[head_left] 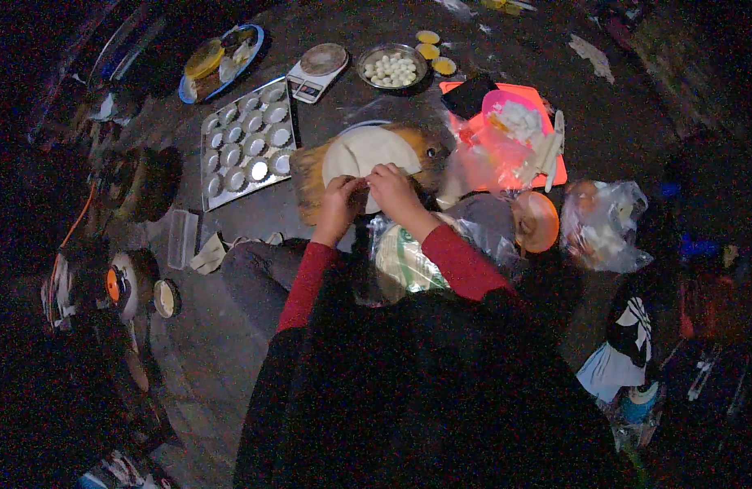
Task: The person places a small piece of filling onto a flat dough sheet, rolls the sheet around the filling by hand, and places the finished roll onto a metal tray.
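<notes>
both hands, left hand [337, 198] and right hand [390, 186], pinch closed on the near edge of the pale dough round [368, 151], right of the tart-mould tray [246, 143]; shaping seems underway, and a careful lift likely comes next.

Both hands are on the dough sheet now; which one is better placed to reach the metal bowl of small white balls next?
Right, probably. The right hand sits at the dough sheet almost directly below the metal bowl. The left hand lies further left and lower, nearer the muffin tray.
</notes>
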{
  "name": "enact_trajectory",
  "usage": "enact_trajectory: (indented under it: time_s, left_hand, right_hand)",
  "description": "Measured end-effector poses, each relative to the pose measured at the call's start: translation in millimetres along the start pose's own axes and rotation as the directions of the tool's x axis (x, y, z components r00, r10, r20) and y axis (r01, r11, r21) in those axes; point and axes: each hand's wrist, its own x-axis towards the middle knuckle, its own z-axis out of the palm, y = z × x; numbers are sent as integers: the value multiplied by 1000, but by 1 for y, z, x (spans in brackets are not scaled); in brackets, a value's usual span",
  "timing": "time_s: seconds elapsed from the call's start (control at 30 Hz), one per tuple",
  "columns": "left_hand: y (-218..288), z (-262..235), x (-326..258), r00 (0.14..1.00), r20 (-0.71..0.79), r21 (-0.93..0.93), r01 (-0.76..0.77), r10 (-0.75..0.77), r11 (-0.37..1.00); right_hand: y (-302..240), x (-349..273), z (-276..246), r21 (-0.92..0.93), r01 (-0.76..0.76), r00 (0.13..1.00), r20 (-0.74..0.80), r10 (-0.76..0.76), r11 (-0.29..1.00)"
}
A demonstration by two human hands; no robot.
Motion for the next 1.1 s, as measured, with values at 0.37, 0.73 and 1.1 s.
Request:
enact_trajectory:
  time_s: [0.37, 0.73, 1.1]
  left_hand:
    - [8, 1, 4, 1000, 16, 41, 22, -23, 999]
    - [16, -19, 9, 993, 119, 87, -17, 7, 996]
    - [4, -12, 3, 995, 95, 79, -1, -7, 997]
  right_hand:
    - [53, -15, -10, -28, -212, 955, -216, 202, 977]
    - [52, -10, -15, -34, -480, 871, -134, 472, 876]
    - [51, 2, 32, -490, -549, 809, -106, 578, 677]
